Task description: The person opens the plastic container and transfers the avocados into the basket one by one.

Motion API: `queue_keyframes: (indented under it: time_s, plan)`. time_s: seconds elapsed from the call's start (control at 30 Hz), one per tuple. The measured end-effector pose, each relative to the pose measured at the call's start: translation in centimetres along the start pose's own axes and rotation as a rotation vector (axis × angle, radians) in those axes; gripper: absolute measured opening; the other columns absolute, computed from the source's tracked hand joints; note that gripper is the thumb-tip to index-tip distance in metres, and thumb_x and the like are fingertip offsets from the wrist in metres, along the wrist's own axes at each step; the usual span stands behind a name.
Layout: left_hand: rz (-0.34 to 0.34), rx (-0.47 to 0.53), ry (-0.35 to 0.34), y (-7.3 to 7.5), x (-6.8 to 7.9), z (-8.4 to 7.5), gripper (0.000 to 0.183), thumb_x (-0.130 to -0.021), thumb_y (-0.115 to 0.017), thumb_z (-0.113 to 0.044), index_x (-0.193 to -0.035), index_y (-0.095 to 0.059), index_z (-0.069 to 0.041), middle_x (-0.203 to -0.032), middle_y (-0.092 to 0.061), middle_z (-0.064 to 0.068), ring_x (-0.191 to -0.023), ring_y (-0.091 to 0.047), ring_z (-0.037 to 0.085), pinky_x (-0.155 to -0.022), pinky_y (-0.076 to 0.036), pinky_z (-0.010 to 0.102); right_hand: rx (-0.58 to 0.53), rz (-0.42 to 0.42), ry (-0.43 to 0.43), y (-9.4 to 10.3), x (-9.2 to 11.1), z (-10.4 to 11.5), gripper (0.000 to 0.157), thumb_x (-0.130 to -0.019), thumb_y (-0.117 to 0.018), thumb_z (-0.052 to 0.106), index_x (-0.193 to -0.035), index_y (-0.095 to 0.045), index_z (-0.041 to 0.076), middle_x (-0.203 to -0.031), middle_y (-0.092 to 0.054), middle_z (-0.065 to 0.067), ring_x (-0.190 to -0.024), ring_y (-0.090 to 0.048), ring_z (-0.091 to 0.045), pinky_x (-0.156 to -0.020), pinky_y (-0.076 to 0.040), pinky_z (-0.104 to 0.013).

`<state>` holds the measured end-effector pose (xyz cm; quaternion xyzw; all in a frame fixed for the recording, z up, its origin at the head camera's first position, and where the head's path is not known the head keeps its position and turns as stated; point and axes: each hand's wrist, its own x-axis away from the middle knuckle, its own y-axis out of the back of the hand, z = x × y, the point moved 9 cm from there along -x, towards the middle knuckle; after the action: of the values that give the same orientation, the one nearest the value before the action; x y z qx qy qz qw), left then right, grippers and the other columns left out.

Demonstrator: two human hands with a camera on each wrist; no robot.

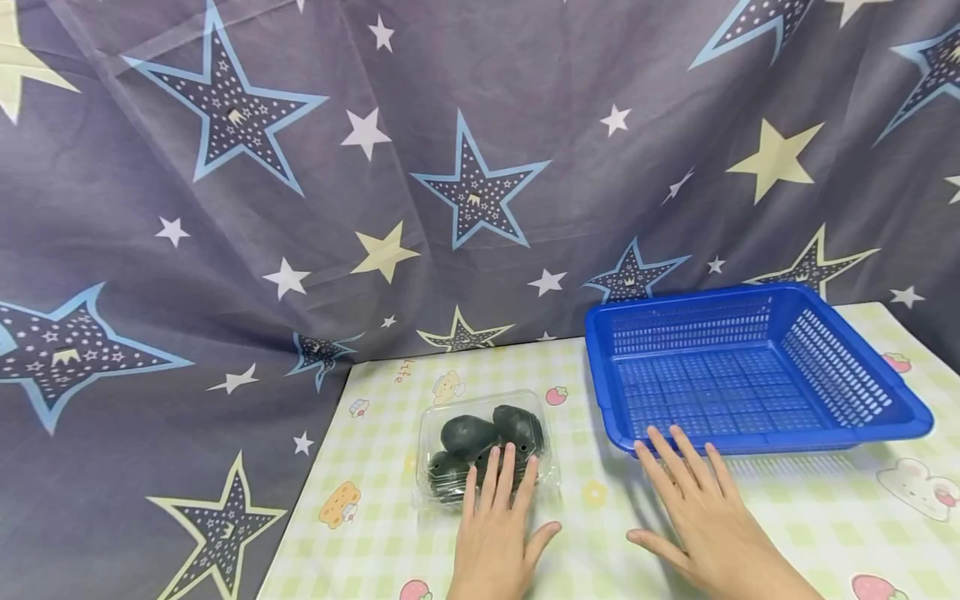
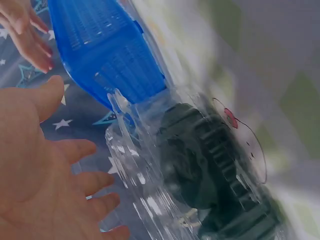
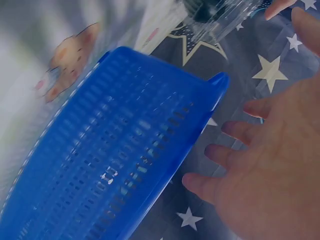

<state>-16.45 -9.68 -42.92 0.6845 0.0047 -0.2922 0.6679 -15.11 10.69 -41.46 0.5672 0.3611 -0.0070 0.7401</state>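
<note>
A clear plastic clamshell box lies on the table, holding several dark green, smooth, avocado-like fruits. My left hand is at the box's near side with its fingers straight; in the head view the fingertips overlap the box, while the left wrist view shows the palm beside it, gripping nothing. To the right is a blue perforated plastic basket with nothing in it. Fingers spread, my right hand hovers before the basket's near rim and holds nothing. The right wrist view shows a gap between those fingers and the basket wall.
A green-and-white checked tablecloth with cartoon prints covers the table. Behind it and along the left hangs a dark curtain patterned with stars. The table's left edge runs beside the box.
</note>
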Motion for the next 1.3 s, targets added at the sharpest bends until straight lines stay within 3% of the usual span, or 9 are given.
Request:
queue_keyframes:
  time_s: [0.2, 0.4, 0.57, 0.77, 0.83, 1.0, 1.2, 1.3]
  plan:
    - [-0.029, -0.006, -0.004, 0.2, 0.6, 1.2, 0.077, -0.088, -0.064, -0.054, -0.153, -0.041, -0.019, -0.162, -0.027, 0.013, -0.147, -0.029, 0.032, -0.126, 0.009, 0.040, -0.035, 0.010, 0.021, -0.4, -1.2, 1.3, 0.088, -0.092, -0.052, 0.064, -0.156, -0.029, 0.008, -0.166, -0.015, -0.010, -0.154, 0.001, -0.024, -0.124, 0.017, -0.037]
    - [-0.040, 0.003, 0.026, 0.6, 1.5, 2.9, 0.076, -0.088, -0.066, -0.050, -0.152, -0.042, -0.017, -0.161, -0.030, 0.014, -0.146, -0.031, 0.033, -0.126, 0.012, 0.036, -0.038, 0.056, 0.054, -1.0, -2.3, 2.6, 0.086, -0.090, -0.056, 0.061, -0.154, -0.033, 0.009, -0.159, -0.032, -0.015, -0.151, -0.016, -0.031, -0.125, 0.017, -0.036]
    - [-0.077, 0.029, 0.061, 1.2, 2.0, 4.2, 0.072, -0.089, -0.067, -0.046, -0.150, -0.044, -0.016, -0.155, -0.040, 0.014, -0.143, -0.037, 0.032, -0.127, 0.006, 0.029, -0.056, 0.061, 0.083, -0.6, -3.2, 3.5, 0.083, -0.092, -0.057, 0.057, -0.154, -0.033, 0.007, -0.160, -0.029, -0.015, -0.148, -0.025, -0.035, -0.126, 0.014, -0.034]
    - [-0.096, 0.061, 0.110, 1.7, 2.6, 6.1, 0.075, -0.083, -0.077, -0.034, -0.149, -0.046, -0.013, -0.150, -0.046, 0.015, -0.139, -0.042, 0.032, -0.121, -0.030, 0.043, -0.093, 0.066, 0.119, -0.7, -4.5, 4.2, 0.080, -0.095, -0.055, 0.053, -0.154, -0.032, 0.003, -0.160, -0.028, -0.017, -0.145, -0.030, -0.039, -0.126, 0.010, -0.030]
    - [-0.079, 0.048, 0.123, 1.7, 2.8, 6.8, 0.078, -0.082, -0.079, -0.033, -0.149, -0.045, -0.013, -0.150, -0.046, 0.015, -0.138, -0.043, 0.033, -0.116, -0.035, 0.047, -0.101, 0.074, 0.132, -0.9, -4.9, 4.6, 0.080, -0.096, -0.053, 0.054, -0.154, -0.032, 0.003, -0.159, -0.030, -0.017, -0.144, -0.032, -0.039, -0.126, 0.011, -0.028]
    - [-0.043, 0.039, 0.130, 1.2, 3.1, 8.2, 0.082, -0.081, -0.080, -0.032, -0.150, -0.042, -0.010, -0.150, -0.044, 0.016, -0.138, -0.042, 0.034, -0.116, -0.034, 0.048, -0.125, 0.096, 0.145, -1.4, -5.8, 5.7, 0.081, -0.095, -0.055, 0.053, -0.153, -0.033, 0.002, -0.158, -0.034, -0.016, -0.143, -0.034, -0.038, -0.125, 0.010, -0.027]
    - [0.036, 0.096, 0.156, 0.7, 3.0, 9.9, 0.083, -0.085, -0.078, -0.030, -0.153, -0.037, -0.010, -0.153, -0.041, 0.018, -0.142, -0.037, 0.036, -0.119, -0.032, 0.053, -0.148, 0.175, 0.126, -2.5, -7.0, 6.7, 0.082, -0.090, -0.065, 0.045, -0.151, -0.035, -0.002, -0.155, -0.038, -0.019, -0.143, -0.035, -0.038, -0.123, -0.026, -0.049]
    - [0.076, 0.124, 0.168, 0.4, 3.0, 10.8, 0.080, -0.087, -0.076, -0.029, -0.153, -0.036, -0.009, -0.153, -0.040, 0.020, -0.143, -0.035, 0.038, -0.119, -0.030, 0.055, -0.155, 0.229, 0.116, -3.5, -7.6, 7.1, 0.081, -0.091, -0.065, 0.043, -0.150, -0.036, -0.004, -0.154, -0.038, -0.021, -0.144, -0.035, -0.038, -0.120, -0.030, -0.053]
